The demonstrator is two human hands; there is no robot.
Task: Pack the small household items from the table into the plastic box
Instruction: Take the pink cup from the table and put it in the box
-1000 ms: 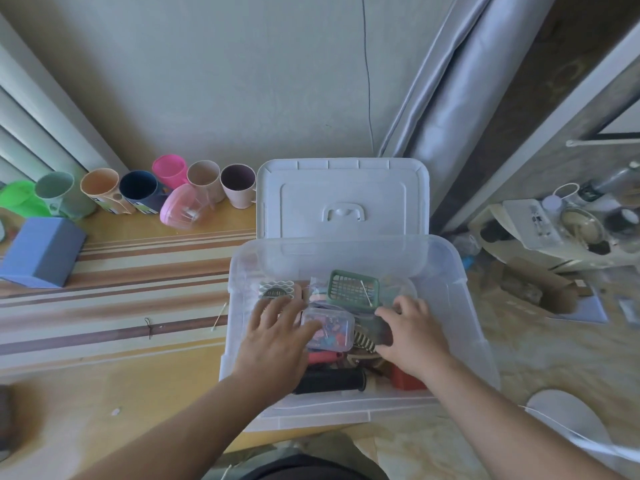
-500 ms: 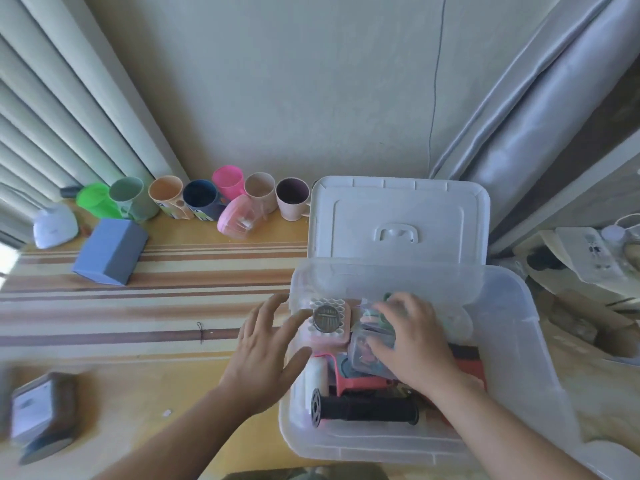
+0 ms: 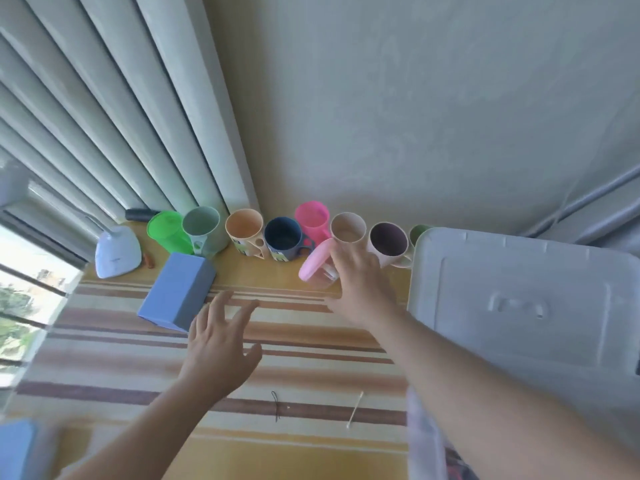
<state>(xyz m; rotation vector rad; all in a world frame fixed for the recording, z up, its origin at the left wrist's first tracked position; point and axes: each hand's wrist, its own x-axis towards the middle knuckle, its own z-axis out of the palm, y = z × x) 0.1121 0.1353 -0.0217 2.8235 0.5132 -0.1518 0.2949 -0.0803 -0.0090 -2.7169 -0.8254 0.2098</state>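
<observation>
Reaching out now, both hands up and out of the plastic box (image 3: 426, 441), where half a second ago they were busy among the packed items. Swinging the view up and left too, so only the box's near left corner is showing at the bottom right, with its white lid (image 3: 526, 299) propped behind it.

Stretching the right hand (image 3: 360, 282) to the back of the counter (image 3: 304, 362), fingers closing around a pink-lidded clear container (image 3: 317, 268) lying on its side just in front of the mug row. Looking like contact, fingers curled against its right side, though not possible to tell whether the grip is firm yet.

Hovering the left hand (image 3: 221, 344) over the striped cloth, fingers spread and relaxed, holding nothing, just short of the blue box (image 3: 178, 292).

Meaning for the task: probably starting a fresh pick, with the pink-lidded container likely the next thing going in. Waiting along the wall: green cup (image 3: 166, 230), grey-green mug (image 3: 204, 230), orange mug (image 3: 246, 233), navy mug (image 3: 285, 240), pink cup (image 3: 313, 220), beige mug (image 3: 348, 230) and mauve mug (image 3: 388, 244). Lying loose near the front, a cotton swab (image 3: 355, 410) and a small black tie (image 3: 275, 407). Still plenty left to pack, judging by the counter.
</observation>
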